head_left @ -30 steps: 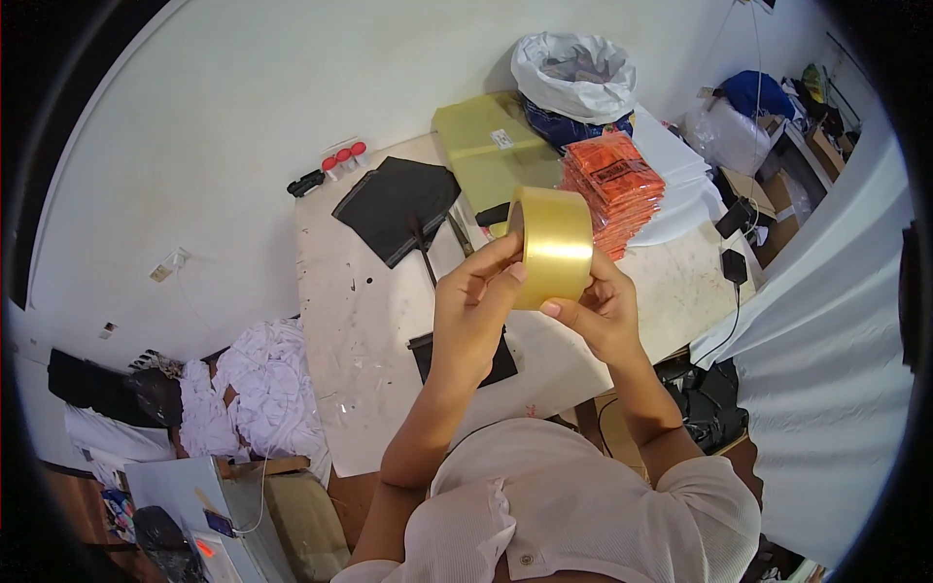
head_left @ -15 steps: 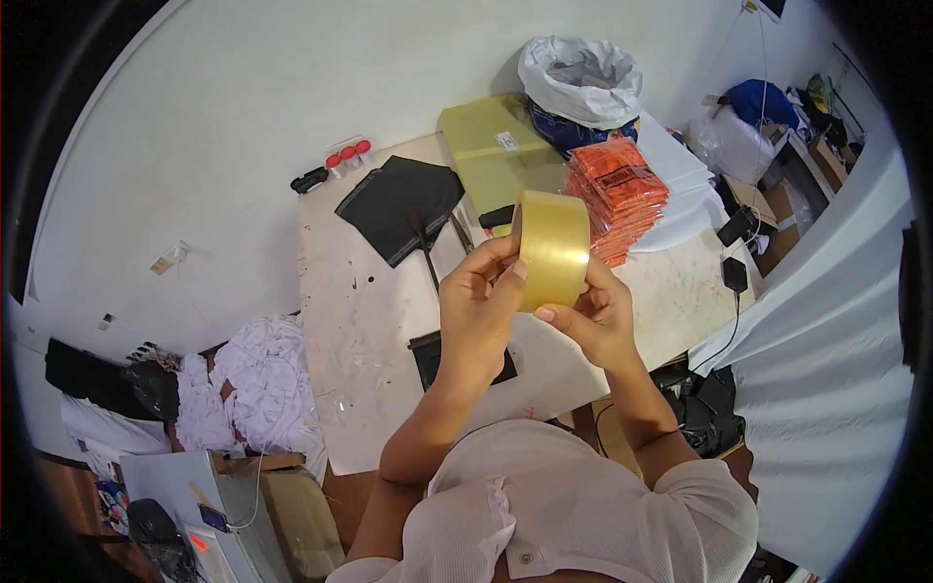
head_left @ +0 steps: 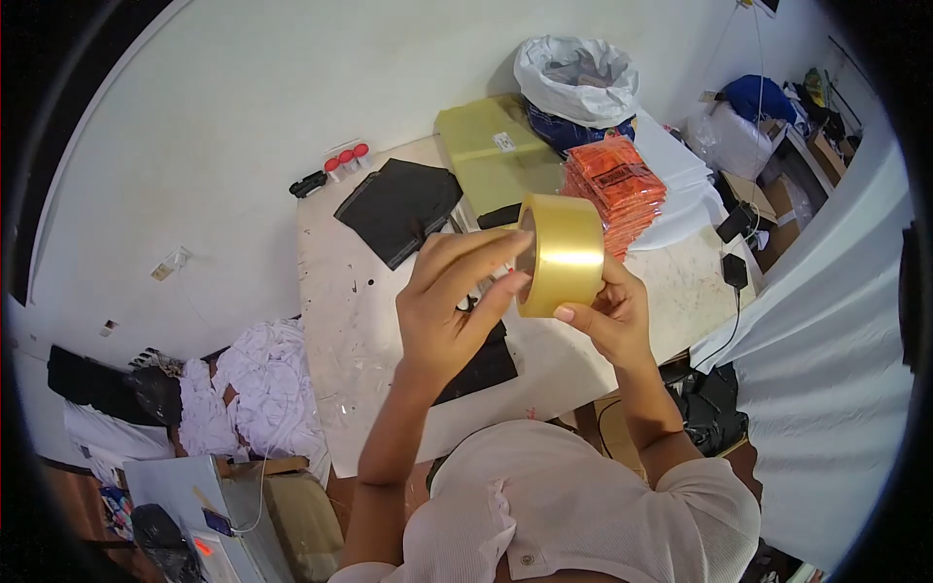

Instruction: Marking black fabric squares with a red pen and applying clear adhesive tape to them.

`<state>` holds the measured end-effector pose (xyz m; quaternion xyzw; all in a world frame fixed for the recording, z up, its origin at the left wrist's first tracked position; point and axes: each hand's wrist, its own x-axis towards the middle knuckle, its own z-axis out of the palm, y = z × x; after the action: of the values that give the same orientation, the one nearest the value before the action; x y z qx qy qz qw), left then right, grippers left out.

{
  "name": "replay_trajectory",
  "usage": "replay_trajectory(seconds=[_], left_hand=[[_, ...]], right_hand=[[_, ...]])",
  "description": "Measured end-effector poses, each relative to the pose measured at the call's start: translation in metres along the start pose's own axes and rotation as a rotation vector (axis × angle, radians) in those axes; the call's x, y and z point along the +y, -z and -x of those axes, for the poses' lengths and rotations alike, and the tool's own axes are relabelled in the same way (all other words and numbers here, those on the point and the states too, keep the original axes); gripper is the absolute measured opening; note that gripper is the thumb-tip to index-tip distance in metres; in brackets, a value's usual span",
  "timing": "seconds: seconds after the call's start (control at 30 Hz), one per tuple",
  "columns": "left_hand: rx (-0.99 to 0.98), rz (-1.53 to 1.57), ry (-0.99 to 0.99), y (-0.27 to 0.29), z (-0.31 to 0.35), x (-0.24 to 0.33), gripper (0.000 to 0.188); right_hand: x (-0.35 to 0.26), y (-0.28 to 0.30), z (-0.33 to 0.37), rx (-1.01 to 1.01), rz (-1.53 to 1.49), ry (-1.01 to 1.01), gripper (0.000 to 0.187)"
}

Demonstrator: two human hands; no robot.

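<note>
A wide roll of clear yellowish packing tape is held up above the table. My right hand grips it from the right, thumb at the lower edge and the other fingers partly hidden behind the roll. Beside the roll's open left side is my left hand, its fingers stretched out and its thumb apart. The fingertips come close to the rim; whether they touch it I cannot tell. Below the left hand, a black flat piece lies on the table, partly covered by the hand.
On the white table lie black plastic bags, a yellow package and a stack of orange packets. A white bag stands behind them. Red-capped containers line the far left edge. White cloth is heaped at left.
My left hand has let go of the tape roll and moved left, its fingers spreading. The roll, in my right hand, has shifted slightly right.
</note>
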<state>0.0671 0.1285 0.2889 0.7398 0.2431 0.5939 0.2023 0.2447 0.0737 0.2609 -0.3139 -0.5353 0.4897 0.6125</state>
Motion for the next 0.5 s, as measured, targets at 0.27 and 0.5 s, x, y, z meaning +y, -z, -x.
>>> replay_trajectory(seconds=[0.27, 0.5], left_hand=[[-0.299, -0.048, -0.08, 0.016, -0.015, 0.007, 0.031], [-0.441, -0.031, -0.222, 0.038, -0.02, 0.001, 0.023]], right_hand=[[-0.001, -0.003, 0.008, -0.046, 0.049, -0.004, 0.053], [0.001, -0.01, 0.012, -0.157, 0.06, -0.034, 0.048]])
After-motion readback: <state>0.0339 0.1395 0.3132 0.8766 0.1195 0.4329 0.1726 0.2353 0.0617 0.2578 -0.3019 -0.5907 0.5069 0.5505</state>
